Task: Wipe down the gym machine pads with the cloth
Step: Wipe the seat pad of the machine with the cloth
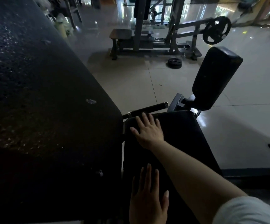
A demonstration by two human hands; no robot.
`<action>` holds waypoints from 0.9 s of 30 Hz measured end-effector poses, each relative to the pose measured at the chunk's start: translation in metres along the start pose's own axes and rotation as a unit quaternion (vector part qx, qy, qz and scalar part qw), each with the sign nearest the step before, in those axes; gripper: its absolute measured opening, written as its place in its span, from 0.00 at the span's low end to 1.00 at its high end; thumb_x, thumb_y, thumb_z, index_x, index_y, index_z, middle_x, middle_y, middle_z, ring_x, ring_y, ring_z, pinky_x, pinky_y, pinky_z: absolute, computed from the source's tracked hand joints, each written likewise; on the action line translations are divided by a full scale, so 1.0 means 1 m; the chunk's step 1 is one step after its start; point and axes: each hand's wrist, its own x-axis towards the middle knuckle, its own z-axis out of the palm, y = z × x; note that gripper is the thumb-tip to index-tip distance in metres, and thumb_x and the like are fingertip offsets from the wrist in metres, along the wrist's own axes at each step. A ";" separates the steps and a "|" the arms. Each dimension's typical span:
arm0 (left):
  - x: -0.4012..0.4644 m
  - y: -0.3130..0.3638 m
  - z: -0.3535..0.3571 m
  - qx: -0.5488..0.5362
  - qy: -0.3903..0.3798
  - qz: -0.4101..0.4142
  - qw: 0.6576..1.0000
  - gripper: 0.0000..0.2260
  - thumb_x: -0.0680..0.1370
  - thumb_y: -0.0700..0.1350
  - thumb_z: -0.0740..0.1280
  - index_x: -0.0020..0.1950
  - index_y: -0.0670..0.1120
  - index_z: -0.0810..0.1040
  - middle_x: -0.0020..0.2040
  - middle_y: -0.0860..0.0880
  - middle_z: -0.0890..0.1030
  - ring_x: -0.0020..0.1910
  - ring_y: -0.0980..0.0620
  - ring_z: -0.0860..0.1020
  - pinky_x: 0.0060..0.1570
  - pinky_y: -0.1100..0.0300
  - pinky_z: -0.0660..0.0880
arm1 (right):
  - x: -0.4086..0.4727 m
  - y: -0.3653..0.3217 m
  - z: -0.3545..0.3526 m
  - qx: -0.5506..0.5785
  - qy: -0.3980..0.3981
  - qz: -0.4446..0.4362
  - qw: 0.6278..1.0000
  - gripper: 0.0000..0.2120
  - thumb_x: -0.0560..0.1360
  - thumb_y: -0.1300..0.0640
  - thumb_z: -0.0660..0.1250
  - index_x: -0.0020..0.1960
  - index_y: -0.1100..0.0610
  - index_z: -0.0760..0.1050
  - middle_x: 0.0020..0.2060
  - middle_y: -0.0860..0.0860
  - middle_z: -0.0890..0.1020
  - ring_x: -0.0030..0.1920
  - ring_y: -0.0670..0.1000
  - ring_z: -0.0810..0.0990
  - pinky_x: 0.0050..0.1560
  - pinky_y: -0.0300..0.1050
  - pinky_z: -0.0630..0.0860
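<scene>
The right hand [148, 130] lay flat with its fingers spread on the far end of the black seat pad [179, 135], palm down, holding nothing. Its bare forearm reached out from a pale sleeve [244, 210] at the lower right. The left hand [147, 198] also rested palm down and open on the near part of the same pad, fingers together and pointing away, gripping nothing. No cloth could be made out under or in either hand. Just beyond the right fingertips a black handle bar [148, 108] with a metal end stuck out from beside the seat. To the left, a large dark back pad [42, 94] rose at a slant and filled that side of the view, speckled with small glints. Right of the handle, a smaller upright pad [215, 80] stood tilted on a metal bracket. Farther off on the tiled floor [131, 78] stood another machine with a weight plate [216, 29] on its arm, and a loose plate [174, 63] lay on the floor near it
</scene>
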 end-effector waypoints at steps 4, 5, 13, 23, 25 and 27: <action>-0.001 -0.001 0.001 0.006 -0.011 0.003 1.000 0.29 0.69 0.62 0.57 0.66 0.51 0.76 0.69 0.49 0.73 0.65 0.48 0.75 0.61 0.54 0.60 | 0.005 -0.009 0.001 0.001 -0.025 -0.035 0.999 0.30 0.78 0.35 0.43 0.76 0.45 0.46 0.77 0.47 0.44 0.76 0.51 0.41 0.74 0.53 0.40; -0.003 -0.002 0.003 0.004 -0.003 0.002 1.000 0.28 0.70 0.62 0.58 0.66 0.50 0.75 0.69 0.49 0.73 0.65 0.48 0.75 0.61 0.53 0.60 | 0.004 0.002 -0.003 -0.020 -0.016 -0.037 0.999 0.28 0.79 0.38 0.45 0.76 0.45 0.46 0.77 0.46 0.45 0.77 0.50 0.42 0.75 0.52 0.42; -0.005 0.001 0.004 -0.027 0.038 0.000 0.999 0.25 0.79 0.60 0.50 0.71 0.49 0.67 0.71 0.46 0.71 0.69 0.48 0.65 0.69 0.54 0.49 | -0.034 0.089 -0.027 -0.004 0.068 0.131 0.989 0.24 0.82 0.48 0.44 0.77 0.49 0.49 0.77 0.47 0.48 0.77 0.50 0.44 0.75 0.51 0.43; 0.004 -0.018 0.025 0.019 0.086 0.042 0.995 0.31 0.67 0.58 0.60 0.68 0.48 0.71 0.73 0.48 0.67 0.72 0.48 0.62 0.69 0.53 0.55 | -0.008 -0.028 0.009 0.026 -0.036 -0.014 0.999 0.26 0.81 0.43 0.45 0.77 0.49 0.45 0.77 0.46 0.44 0.76 0.50 0.41 0.74 0.51 0.39; 0.003 -0.008 0.015 -0.006 0.076 0.026 0.997 0.28 0.70 0.60 0.58 0.68 0.50 0.69 0.68 0.47 0.74 0.66 0.48 0.67 0.62 0.51 0.60 | -0.010 0.002 0.001 -0.018 -0.014 -0.048 0.999 0.25 0.82 0.48 0.47 0.77 0.48 0.47 0.77 0.46 0.46 0.77 0.49 0.43 0.74 0.49 0.41; 0.001 -0.002 0.008 -0.007 0.058 0.018 0.998 0.26 0.76 0.61 0.52 0.69 0.50 0.67 0.68 0.46 0.74 0.66 0.48 0.67 0.63 0.52 0.58 | -0.015 0.043 -0.013 -0.038 0.013 -0.023 0.999 0.24 0.82 0.51 0.48 0.77 0.48 0.49 0.77 0.46 0.48 0.77 0.48 0.46 0.74 0.49 0.44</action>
